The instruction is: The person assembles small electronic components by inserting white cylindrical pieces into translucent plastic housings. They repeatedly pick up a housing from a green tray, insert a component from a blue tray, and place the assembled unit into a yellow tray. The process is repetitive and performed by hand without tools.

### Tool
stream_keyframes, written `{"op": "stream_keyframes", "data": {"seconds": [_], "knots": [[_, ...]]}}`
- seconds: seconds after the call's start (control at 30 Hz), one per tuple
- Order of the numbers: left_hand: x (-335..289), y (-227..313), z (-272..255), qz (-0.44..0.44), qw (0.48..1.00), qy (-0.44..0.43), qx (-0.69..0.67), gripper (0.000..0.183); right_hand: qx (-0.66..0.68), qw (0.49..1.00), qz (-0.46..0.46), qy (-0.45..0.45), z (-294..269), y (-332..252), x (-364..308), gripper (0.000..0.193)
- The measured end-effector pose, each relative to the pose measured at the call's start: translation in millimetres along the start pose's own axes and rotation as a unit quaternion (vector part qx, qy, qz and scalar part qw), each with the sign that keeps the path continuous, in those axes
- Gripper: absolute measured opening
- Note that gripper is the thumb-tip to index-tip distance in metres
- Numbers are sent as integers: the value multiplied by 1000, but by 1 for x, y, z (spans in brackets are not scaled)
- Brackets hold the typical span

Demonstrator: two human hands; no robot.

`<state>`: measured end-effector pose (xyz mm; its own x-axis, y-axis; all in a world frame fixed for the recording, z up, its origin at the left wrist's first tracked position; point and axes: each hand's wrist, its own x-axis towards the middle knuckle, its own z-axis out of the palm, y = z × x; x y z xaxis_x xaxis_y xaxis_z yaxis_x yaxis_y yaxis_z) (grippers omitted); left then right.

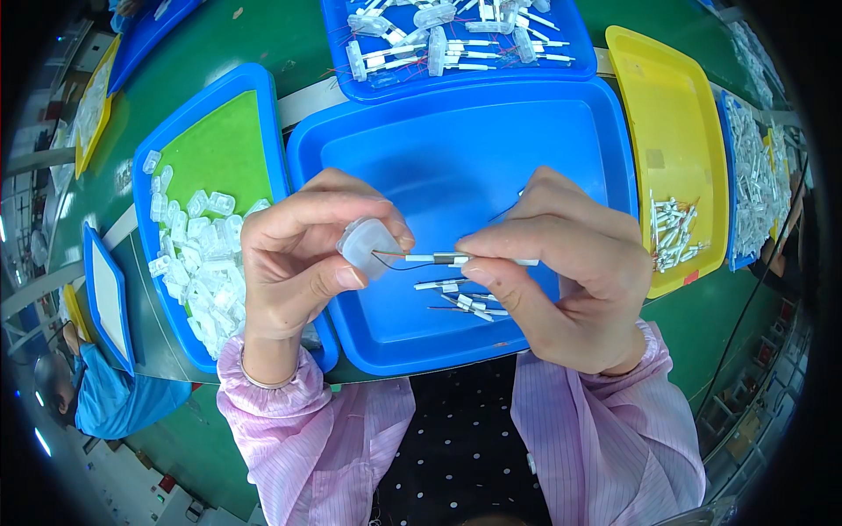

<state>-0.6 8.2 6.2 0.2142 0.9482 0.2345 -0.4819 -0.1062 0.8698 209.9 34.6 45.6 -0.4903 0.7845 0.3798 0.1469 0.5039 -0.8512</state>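
Pinching now: left hand [294,250] grips a rounded, cloudy plastic shell [370,248], right hand [574,254] a slim white stick [423,259], thin wires [387,253] bridging both over a smooth blue tray [399,317]!

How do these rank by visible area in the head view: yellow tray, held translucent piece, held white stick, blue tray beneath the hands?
1. Blue tray
2. Yellow tray
3. Translucent piece, in the left hand
4. White stick, in the right hand; thin, partly hidden
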Motion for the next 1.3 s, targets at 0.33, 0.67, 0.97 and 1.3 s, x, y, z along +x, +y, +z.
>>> {"op": "stream_keyframes", "data": {"seconds": [0.33, 0.67, 0.97, 1.3], "knots": [[0, 0, -1, 10, 999, -1, 36, 35, -77, 996, -37, 11, -2, -3, -1, 23], [1, 2, -2, 17, 999, -21, 46, 32, -46, 999, -10, -16, -6, -6, 1, 20], [1, 4, -3, 27, 997, -34, 62, 32, -31, 999, 9, -8, -2, -7, 2, 16], [-1, 4, 6, 15, 994, -10, 104, 33, -64, 994, -62, 63, 10, 0, -1, 18]]}}
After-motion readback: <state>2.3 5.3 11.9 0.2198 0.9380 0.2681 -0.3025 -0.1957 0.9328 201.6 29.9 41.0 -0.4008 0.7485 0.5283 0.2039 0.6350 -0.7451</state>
